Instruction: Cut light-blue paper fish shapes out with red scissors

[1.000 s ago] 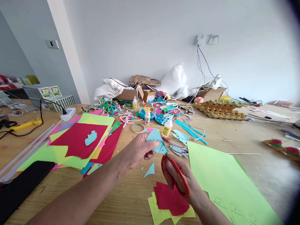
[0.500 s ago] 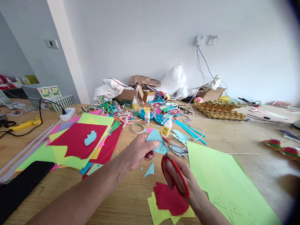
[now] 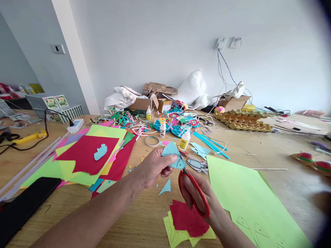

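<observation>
My left hand [image 3: 158,164] pinches a light blue paper piece [image 3: 172,153] with drawn lines and a small dot on it. Red-handled scissors [image 3: 198,193] are in my right hand [image 3: 200,194], their blades at the right edge of that paper. A small blue paper triangle [image 3: 165,187] lies on the table below my hands. Nearer to me, red paper pieces [image 3: 187,218] rest on yellow ones [image 3: 174,236] with drawn lines. A cut light blue shape [image 3: 100,152] sits on red paper [image 3: 85,151] to the left.
Right of my hands lies a large green sheet [image 3: 243,189] with drawings. Glue bottles [image 3: 184,140], a tape roll [image 3: 152,141] and blue strips [image 3: 210,143] are beyond. A black object [image 3: 28,206] lies at left, egg trays [image 3: 243,121] at back right.
Both hands hold the paper and scissors almost as before. The whole view has shifted very slightly.
</observation>
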Tool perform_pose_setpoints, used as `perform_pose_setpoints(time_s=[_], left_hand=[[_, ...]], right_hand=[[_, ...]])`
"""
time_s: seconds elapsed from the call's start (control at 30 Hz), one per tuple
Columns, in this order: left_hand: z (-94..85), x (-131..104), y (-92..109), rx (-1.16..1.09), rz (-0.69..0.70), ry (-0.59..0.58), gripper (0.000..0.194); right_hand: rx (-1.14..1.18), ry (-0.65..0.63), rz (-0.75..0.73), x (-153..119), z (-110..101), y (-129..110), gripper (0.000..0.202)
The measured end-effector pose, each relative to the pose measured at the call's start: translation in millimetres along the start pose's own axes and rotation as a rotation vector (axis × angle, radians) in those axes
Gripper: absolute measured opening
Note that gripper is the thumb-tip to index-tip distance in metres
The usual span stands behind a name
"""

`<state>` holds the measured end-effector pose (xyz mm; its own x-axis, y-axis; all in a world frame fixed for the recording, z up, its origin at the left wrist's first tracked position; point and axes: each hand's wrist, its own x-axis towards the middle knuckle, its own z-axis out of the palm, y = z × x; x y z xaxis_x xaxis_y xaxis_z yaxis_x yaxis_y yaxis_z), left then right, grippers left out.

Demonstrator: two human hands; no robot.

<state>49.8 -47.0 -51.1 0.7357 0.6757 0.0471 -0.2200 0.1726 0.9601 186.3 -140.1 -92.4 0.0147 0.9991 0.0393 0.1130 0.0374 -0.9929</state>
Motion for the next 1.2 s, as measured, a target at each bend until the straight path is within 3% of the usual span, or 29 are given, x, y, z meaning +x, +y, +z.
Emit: perform_pose_setpoints(time_s=[0.5,0.87,1.2], left_hand=[[1.1,-1.5,1.9,0.03,0.012,0.005,0.032],[-2.7,-1.5,2.7,0.117,0.002,0.035,0.031],[-6.2,-0.9,6.2,0.117,0.0,-0.02,0.028]], right_hand=[[0.012,-0.007,0.0,-0.1,-0.3,-0.9,0.048],[-0.114,-0.003,0.036,1.7,-4.8,-6.1,0.048],[-0.174,-0.009,0.036,2.0,-4.7,-6.0,0.046]])
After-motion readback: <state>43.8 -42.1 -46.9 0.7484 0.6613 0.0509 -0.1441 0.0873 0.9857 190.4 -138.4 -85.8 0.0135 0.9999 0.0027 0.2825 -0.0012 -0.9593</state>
